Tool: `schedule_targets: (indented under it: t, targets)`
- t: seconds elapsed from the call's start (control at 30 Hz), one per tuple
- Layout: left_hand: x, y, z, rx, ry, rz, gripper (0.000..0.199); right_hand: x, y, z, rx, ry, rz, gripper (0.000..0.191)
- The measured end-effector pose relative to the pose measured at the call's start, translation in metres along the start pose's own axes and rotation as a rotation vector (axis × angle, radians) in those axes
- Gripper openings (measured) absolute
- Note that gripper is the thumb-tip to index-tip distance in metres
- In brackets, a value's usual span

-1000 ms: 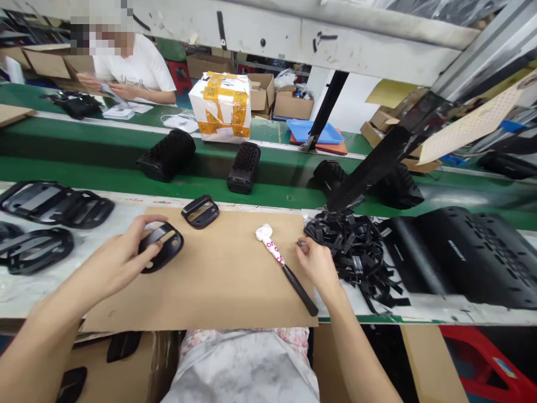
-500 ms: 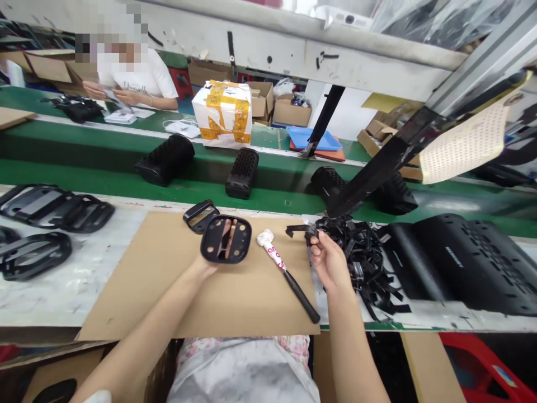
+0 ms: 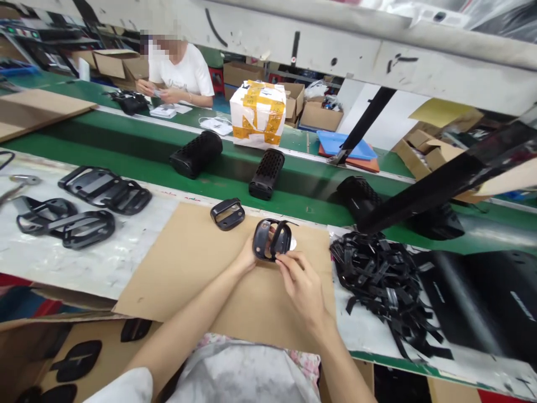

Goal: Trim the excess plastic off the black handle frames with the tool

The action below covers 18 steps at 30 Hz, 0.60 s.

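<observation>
My left hand is closed around the lower left side of a rounded black plastic plate, holding it up over the cardboard sheet. With fingertips pinched, my right hand grips the lower end of a curved black plastic strip, which lies across the plate's right part. I cannot tell whether the strip is fastened. Behind the plate shows a small white bit of the wrapped hammer head; my right hand and arm hide the handle. Another black plate with a bar lies just beyond, at the cardboard's far edge.
Right of the cardboard lies a heap of black strips, then black curved panels. Assembled black frames lie left. Perforated black housings stand on the green belt. A slanted black post rises right; a co-worker sits opposite.
My right hand has carried a strip leftward from the heap to the plate. The left hand has turned the plate and moved it nearer the hammer head. The view has swung left.
</observation>
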State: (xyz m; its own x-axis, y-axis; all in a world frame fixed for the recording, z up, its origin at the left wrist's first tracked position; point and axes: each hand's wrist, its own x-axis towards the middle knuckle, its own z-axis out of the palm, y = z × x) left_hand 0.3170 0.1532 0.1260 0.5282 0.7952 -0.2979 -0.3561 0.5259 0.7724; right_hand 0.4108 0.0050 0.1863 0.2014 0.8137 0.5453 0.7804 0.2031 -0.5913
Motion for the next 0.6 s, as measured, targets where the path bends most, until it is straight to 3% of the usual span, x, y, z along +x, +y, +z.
schedule_targets:
  t: [0.1, 0.3, 0.37, 0.5, 0.57, 0.6]
  targets:
    - [-0.003, 0.002, 0.005, -0.007, 0.060, 0.055, 0.050, -0.002, 0.009, 0.011, -0.088, -0.110, -0.087, 0.024]
    - [-0.006, 0.004, 0.008, -0.105, -0.007, -0.077, 0.047, 0.001, 0.017, 0.009, -0.166, -0.267, -0.093, 0.030]
    - [-0.006, 0.006, 0.007, -0.133, -0.056, -0.144, 0.045, 0.007, 0.016, 0.003, -0.134, -0.325, -0.075, 0.029]
    - [-0.008, 0.012, 0.008, -0.196, -0.265, -0.295, 0.043, 0.018, 0.010, -0.014, 0.023, -0.420, -0.001, 0.025]
    - [-0.010, 0.014, 0.011, -0.181, -0.280, -0.275, 0.045, 0.016, 0.006, -0.020, 0.059, -0.380, 0.082, 0.025]
    - [-0.012, 0.014, 0.012, -0.153, -0.250, -0.231, 0.047, 0.013, 0.005, -0.021, 0.059, -0.299, 0.140, 0.026]
